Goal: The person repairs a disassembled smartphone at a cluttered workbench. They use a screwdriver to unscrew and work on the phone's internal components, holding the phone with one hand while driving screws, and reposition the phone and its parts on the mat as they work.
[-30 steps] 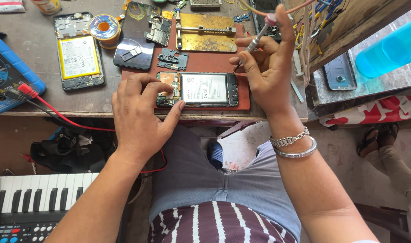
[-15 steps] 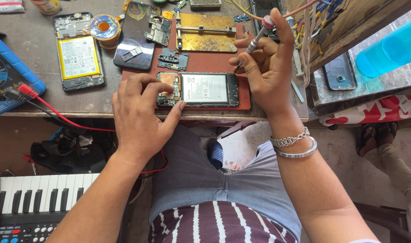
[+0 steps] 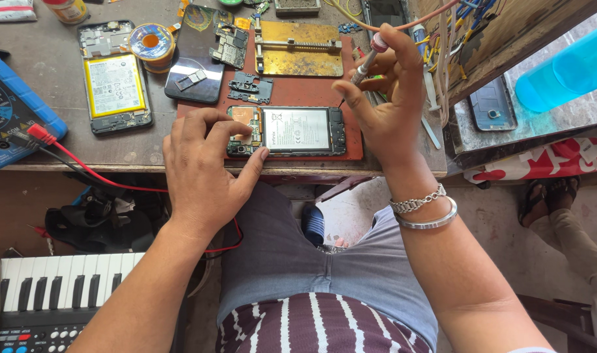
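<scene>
Fingers of my left hand [image 3: 203, 167] press the opened phone [image 3: 286, 131] flat at mid-frame to steady it, gripping nothing; my right hand [image 3: 380, 108] pinches a screwdriver [image 3: 364, 65] above its right end.

Left hand [image 3: 203, 171] lies palm-down, fingers [image 3: 210, 124] curled; right hand [image 3: 385, 111] raised, fingers pinched together.

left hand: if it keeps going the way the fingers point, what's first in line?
The left hand already rests its fingertips on the opened phone. Straight beyond, likely the loose circuit board piece on the red mat, though depth is hard to judge.
</scene>
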